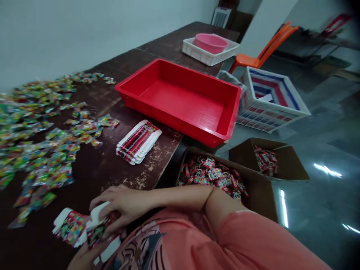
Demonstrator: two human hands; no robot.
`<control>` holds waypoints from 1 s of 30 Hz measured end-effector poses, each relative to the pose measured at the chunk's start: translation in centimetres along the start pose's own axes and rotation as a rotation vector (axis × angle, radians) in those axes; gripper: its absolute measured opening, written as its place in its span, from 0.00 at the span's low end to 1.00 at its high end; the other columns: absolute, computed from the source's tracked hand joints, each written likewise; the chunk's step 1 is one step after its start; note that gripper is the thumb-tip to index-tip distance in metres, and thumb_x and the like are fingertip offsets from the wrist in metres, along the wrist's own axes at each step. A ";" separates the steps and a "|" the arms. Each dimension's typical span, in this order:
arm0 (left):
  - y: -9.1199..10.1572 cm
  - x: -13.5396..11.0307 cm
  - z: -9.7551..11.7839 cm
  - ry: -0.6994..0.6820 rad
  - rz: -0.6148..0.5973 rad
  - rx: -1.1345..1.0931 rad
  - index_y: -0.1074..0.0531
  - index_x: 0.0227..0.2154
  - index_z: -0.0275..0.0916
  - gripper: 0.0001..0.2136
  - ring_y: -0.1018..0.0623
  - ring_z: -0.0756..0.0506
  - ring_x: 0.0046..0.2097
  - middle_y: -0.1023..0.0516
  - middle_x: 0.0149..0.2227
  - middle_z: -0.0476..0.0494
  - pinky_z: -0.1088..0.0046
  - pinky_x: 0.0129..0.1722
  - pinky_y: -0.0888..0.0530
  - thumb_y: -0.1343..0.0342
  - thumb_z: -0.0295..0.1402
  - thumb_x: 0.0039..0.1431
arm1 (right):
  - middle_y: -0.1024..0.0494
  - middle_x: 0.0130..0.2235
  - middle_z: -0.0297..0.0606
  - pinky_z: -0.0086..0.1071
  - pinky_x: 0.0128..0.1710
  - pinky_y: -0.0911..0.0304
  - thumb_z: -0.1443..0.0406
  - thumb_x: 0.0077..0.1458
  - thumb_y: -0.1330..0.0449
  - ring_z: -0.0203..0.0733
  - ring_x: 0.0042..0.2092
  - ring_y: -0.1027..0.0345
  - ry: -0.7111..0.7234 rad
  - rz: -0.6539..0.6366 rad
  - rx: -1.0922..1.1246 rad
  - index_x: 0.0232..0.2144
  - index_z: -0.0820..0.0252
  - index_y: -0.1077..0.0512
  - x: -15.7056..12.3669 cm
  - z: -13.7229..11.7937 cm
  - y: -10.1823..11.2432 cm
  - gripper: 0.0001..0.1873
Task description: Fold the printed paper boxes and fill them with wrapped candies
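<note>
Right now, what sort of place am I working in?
Probably a small packing workroom: loose colourful sachets cover a worn wooden table, an empty red tray sits on it, and floor cartons hold more packets.

Glossy printed foil on the packets pinched between the right hand and the left hand, with matt white card backing showing at the edges. Under the grip, the table is dark wood, worn, its finish scuffed and flaking pale along the near edge. Just beyond the grip, a stack of cards, matt paper. Left of the hands, loose sachets glint, shiny plastic wrap. Farther out, the red tray is smooth moulded plastic with a soft sheen. To the right, the brown cartons look like dull, rough cardboard on a polished, reflective floor.
</note>
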State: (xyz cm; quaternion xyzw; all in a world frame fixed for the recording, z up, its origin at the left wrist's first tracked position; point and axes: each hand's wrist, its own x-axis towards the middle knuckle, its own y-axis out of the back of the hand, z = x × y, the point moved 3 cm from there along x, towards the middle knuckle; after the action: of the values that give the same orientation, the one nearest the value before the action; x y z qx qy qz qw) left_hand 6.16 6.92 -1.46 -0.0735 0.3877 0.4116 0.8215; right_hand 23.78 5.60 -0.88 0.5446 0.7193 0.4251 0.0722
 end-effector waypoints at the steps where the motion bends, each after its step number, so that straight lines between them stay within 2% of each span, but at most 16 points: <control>1: -0.5 -0.4 0.2 0.033 -0.027 -0.040 0.24 0.23 0.49 0.13 0.22 0.34 0.30 0.22 0.21 0.47 0.56 0.30 0.23 0.33 0.36 0.26 | 0.33 0.55 0.43 0.32 0.54 0.45 0.54 0.55 0.40 0.42 0.55 0.40 0.003 -0.043 0.060 0.35 0.60 0.26 0.1 -0.1 0.2 0.15; 4: -1.7 -1.3 0.5 0.017 -0.037 -0.173 0.24 0.32 0.40 0.20 0.22 0.38 0.34 0.20 0.29 0.44 0.59 0.36 0.24 0.35 0.42 0.32 | 0.30 0.49 0.41 0.29 0.51 0.42 0.59 0.54 0.37 0.40 0.51 0.35 0.082 -0.244 0.333 0.32 0.62 0.25 0.4 -0.6 0.9 0.10; 6: -2.5 -1.1 0.3 -0.072 -0.233 -0.215 0.26 0.33 0.35 0.24 0.23 0.41 0.33 0.21 0.30 0.42 0.64 0.35 0.25 0.32 0.41 0.30 | 0.30 0.48 0.39 0.28 0.51 0.42 0.62 0.53 0.36 0.39 0.51 0.35 0.130 -0.332 0.525 0.33 0.61 0.25 0.7 -0.7 1.4 0.08; 7: -2.5 -0.8 -0.1 -0.093 -0.269 -0.223 0.27 0.34 0.35 0.24 0.24 0.43 0.31 0.22 0.30 0.43 0.67 0.33 0.26 0.32 0.41 0.31 | 0.31 0.49 0.38 0.28 0.51 0.42 0.62 0.52 0.36 0.40 0.51 0.35 0.099 -0.312 0.589 0.33 0.61 0.25 0.9 -0.6 1.6 0.08; 8: -2.1 -0.3 -0.6 -0.133 -0.194 -0.237 0.28 0.32 0.35 0.22 0.26 0.47 0.28 0.24 0.26 0.46 0.72 0.28 0.28 0.32 0.42 0.34 | 0.31 0.48 0.38 0.29 0.50 0.41 0.61 0.52 0.36 0.40 0.50 0.35 0.034 -0.274 0.641 0.33 0.61 0.25 1.0 -0.4 1.6 0.08; 10: -1.4 0.6 -2.0 -0.153 -0.032 -0.271 0.30 0.28 0.35 0.19 0.32 0.52 0.21 0.30 0.21 0.51 0.77 0.22 0.35 0.36 0.45 0.42 | 0.30 0.42 0.36 0.29 0.42 0.38 0.60 0.54 0.38 0.37 0.41 0.33 -0.156 -0.203 0.734 0.32 0.61 0.27 1.0 -0.2 1.0 0.10; 13: -1.0 0.6 -3.6 -0.292 0.125 -0.269 0.32 0.33 0.36 0.16 0.28 0.50 0.27 0.28 0.26 0.50 0.75 0.28 0.31 0.40 0.44 0.49 | 0.31 0.30 0.29 0.26 0.31 0.40 0.59 0.57 0.41 0.33 0.29 0.39 -0.391 -0.179 0.813 0.35 0.59 0.30 -0.1 -1.1 -1.1 0.09; 15: -0.9 -0.3 -4.2 -0.416 0.244 -0.260 0.35 0.43 0.38 0.18 0.25 0.48 0.34 0.25 0.31 0.48 0.73 0.36 0.29 0.40 0.40 0.52 | 0.30 0.30 0.29 0.26 0.32 0.40 0.60 0.55 0.40 0.33 0.30 0.38 -0.465 -0.134 0.852 0.41 0.57 0.33 -1.0 -1.9 -2.5 0.12; 17: -0.7 -1.3 -4.7 -0.495 0.317 -0.263 0.42 0.50 0.41 0.24 0.24 0.48 0.36 0.24 0.35 0.47 0.72 0.40 0.29 0.40 0.37 0.53 | 0.28 0.31 0.29 0.27 0.32 0.39 0.59 0.54 0.39 0.34 0.30 0.36 -0.549 -0.047 0.968 0.47 0.55 0.37 -1.7 -2.3 -3.7 0.19; 18: -0.6 -1.7 -4.9 -0.512 0.324 -0.253 0.43 0.51 0.42 0.25 0.23 0.48 0.36 0.23 0.36 0.47 0.72 0.40 0.29 0.41 0.36 0.53 | 0.28 0.29 0.28 0.27 0.30 0.39 0.58 0.55 0.40 0.34 0.29 0.36 -0.611 -0.012 1.057 0.47 0.55 0.38 -2.1 -2.2 -4.2 0.19; 20: -0.3 -2.2 -5.2 -0.523 0.306 -0.171 0.38 0.50 0.40 0.22 0.23 0.48 0.35 0.23 0.35 0.45 0.72 0.39 0.29 0.40 0.37 0.53 | 0.30 0.24 0.27 0.26 0.27 0.40 0.56 0.56 0.41 0.32 0.25 0.37 -0.741 -0.002 1.251 0.42 0.57 0.35 -2.6 -1.9 -5.3 0.15; 22: 0.1 -2.5 -5.4 -0.536 0.295 -0.034 0.31 0.45 0.39 0.17 0.23 0.47 0.35 0.22 0.35 0.44 0.72 0.39 0.29 0.40 0.37 0.53 | 0.32 0.22 0.27 0.24 0.26 0.40 0.56 0.54 0.39 0.29 0.23 0.39 -0.848 -0.064 1.423 0.33 0.59 0.33 -3.0 -1.5 -6.0 0.13; 24: 0.4 -2.8 -5.4 -0.599 0.296 0.081 0.27 0.43 0.39 0.13 0.23 0.46 0.37 0.21 0.37 0.43 0.72 0.40 0.29 0.42 0.36 0.55 | 0.32 0.23 0.27 0.23 0.26 0.39 0.58 0.50 0.34 0.27 0.23 0.39 -0.914 -0.142 1.535 0.30 0.60 0.31 -3.2 -1.2 -6.3 0.13; 27: 0.3 -3.4 -5.0 -0.709 0.255 0.132 0.24 0.43 0.40 0.12 0.23 0.46 0.38 0.21 0.38 0.42 0.72 0.41 0.30 0.50 0.34 0.60 | 0.30 0.24 0.28 0.24 0.27 0.36 0.60 0.47 0.32 0.28 0.24 0.37 -0.938 -0.225 1.537 0.31 0.62 0.28 -3.0 -1.3 -6.1 0.12; 30: -0.3 -3.5 -5.1 -0.654 0.211 0.024 0.27 0.48 0.41 0.15 0.24 0.46 0.39 0.22 0.37 0.43 0.71 0.43 0.30 0.52 0.34 0.61 | 0.29 0.25 0.28 0.25 0.28 0.34 0.61 0.42 0.31 0.27 0.23 0.39 -0.940 -0.306 1.430 0.31 0.63 0.26 -2.6 -1.7 -6.0 0.14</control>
State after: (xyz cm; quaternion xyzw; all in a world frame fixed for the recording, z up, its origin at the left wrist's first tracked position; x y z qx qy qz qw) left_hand 2.17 2.36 -2.57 0.1125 0.1141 0.4915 0.8560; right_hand 19.49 2.19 -4.90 0.4760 0.7746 -0.4122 0.0587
